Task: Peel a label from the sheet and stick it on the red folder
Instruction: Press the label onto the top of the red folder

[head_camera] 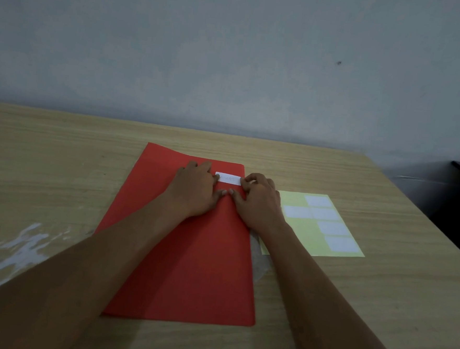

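Your left hand [195, 188] lies flat on the red folder [190, 253], its grip spread open and holding nothing, with a fingertip pressing the left end of the white label [228, 179]. Your right hand [257, 198] curls loosely, its fingertips pressing the label's right end, nothing pinched. The label sits near the folder's far right corner; its faint writing is too blurred to read. Just right of the folder lies the yellow label sheet [295, 233], several white labels on it. The wooden desk [60, 176] has pale scuffs at its left edge and meets a plain grey wall [232, 52].
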Motion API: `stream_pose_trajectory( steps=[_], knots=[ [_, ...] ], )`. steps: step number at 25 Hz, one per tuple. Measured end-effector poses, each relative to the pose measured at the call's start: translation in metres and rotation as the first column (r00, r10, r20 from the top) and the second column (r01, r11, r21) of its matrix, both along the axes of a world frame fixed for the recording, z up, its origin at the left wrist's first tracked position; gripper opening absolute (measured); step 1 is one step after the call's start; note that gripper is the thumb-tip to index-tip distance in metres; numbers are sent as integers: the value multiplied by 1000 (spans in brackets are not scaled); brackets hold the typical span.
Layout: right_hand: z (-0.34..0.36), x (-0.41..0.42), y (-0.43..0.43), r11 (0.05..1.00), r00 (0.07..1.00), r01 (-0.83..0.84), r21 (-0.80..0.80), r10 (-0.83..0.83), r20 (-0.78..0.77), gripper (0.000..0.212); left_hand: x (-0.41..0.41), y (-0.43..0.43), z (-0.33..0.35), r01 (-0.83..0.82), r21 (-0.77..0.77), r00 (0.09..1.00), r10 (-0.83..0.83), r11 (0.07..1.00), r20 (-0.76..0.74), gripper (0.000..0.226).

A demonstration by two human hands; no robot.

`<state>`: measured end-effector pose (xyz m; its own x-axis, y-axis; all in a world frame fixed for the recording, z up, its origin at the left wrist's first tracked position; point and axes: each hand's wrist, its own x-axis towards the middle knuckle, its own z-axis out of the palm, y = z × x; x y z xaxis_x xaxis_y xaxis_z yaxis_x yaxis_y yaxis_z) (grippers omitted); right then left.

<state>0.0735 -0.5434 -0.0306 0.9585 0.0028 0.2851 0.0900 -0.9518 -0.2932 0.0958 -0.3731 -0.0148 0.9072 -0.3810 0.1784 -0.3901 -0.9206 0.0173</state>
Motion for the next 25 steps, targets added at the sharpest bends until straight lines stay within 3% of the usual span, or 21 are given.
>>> stream_pose_trajectory(
  steps=[10, 18, 25],
  knots=[
    [1, -2, 7, 995, 999, 6, -99, -10, -32, 50, 2, -6, 2, -25, 22, 997, 27, 999, -67, 63],
    [2, 0, 10, 996, 997, 58, -63, -61, -43, 56, 4, -2, 2, -56, -18, 995, 54, 998, -90, 70],
    [4, -1, 7, 997, 999, 12, -75, -16, -48, 47, 5, -6, 3, -37, 13, 992, 39, 999, -117, 61]
  ],
)
